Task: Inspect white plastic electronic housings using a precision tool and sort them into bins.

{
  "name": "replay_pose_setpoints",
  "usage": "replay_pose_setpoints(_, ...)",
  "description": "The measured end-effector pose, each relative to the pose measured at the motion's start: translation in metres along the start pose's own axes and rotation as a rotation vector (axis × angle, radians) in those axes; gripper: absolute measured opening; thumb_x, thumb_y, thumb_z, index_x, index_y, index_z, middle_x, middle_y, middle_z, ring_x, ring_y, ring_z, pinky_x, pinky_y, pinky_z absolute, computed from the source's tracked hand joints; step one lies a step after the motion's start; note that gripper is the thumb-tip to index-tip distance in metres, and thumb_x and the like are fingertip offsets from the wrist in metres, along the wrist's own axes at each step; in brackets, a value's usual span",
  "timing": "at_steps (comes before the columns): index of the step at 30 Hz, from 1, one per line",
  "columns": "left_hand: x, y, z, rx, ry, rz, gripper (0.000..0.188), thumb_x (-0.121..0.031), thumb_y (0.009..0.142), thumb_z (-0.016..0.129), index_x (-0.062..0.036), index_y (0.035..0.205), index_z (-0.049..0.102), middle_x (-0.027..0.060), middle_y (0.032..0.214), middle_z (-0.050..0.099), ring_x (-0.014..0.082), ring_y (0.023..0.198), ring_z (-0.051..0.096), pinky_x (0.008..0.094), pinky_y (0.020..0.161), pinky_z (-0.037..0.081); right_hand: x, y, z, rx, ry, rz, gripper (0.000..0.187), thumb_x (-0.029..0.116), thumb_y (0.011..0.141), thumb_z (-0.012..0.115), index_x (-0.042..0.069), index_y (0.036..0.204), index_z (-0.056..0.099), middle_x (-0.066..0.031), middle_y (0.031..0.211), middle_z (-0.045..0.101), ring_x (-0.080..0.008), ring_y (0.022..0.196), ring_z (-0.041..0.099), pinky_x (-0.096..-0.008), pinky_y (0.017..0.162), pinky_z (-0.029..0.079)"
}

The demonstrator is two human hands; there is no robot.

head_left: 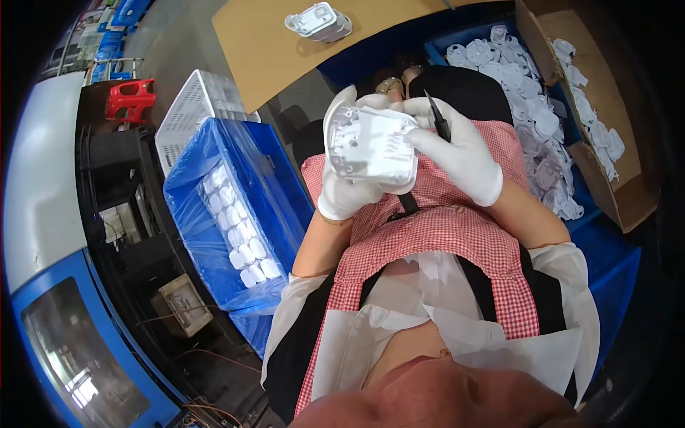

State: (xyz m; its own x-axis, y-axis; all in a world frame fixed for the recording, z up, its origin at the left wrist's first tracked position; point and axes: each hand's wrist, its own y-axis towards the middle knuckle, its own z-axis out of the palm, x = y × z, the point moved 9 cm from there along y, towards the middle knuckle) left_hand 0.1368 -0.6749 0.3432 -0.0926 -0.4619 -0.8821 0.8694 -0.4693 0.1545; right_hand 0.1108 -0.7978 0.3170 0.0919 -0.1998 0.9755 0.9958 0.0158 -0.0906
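Note:
A white moulded plastic housing (pixel 372 151) is held up over my lap, its hollow side with small ribs and posts facing me. My left hand (pixel 345 198), in a white glove, grips it along the left side and lower corner. My right hand (pixel 464 158), also gloved, is closed around a small dark knife (pixel 437 120) whose pointed blade sticks up past the fingers. The right thumb touches the housing's right edge. Part of the knife's handle is hidden in the glove.
A stack of similar white parts (pixel 319 23) stands on the tan board (pixel 250 43) ahead. On the left, a blue crate lined with plastic film (pixel 193 207) holds rows of white parts. Loose white pieces (pixel 524 93) fill a blue bin at right, beside a cardboard box (pixel 628 192).

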Motion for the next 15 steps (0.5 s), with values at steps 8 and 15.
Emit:
replay_pose_setpoints(8,0.04,-0.022,0.013,-0.1,-1.198,-0.66,0.099,-0.073,0.077,0.054,0.0016,0.139,0.034,0.0259,0.12,0.054,0.0402,0.105,0.058,0.0463,0.088,0.052,0.019,-0.001,-0.01,-0.097,-0.224,-0.121,0.046,0.007,0.083,0.061,0.0,0.127,0.049,-0.0054,0.107,0.058,-0.0106,0.098,0.054,-0.025,0.089,0.043)
replay_pose_setpoints(15,0.043,-0.021,0.012,0.177,-0.364,-0.629,0.117,-0.091,0.067,0.037,0.0018,0.139,0.035,0.0294,0.119,0.055,0.0373,0.107,0.059,0.0412,0.091,0.051,0.001,0.013,-0.006,-0.048,-0.23,0.065,0.019,0.01,0.088,0.059,-0.004,0.101,0.063,-0.002,0.086,0.064,-0.0063,0.075,0.058,-0.0214,0.07,0.047)
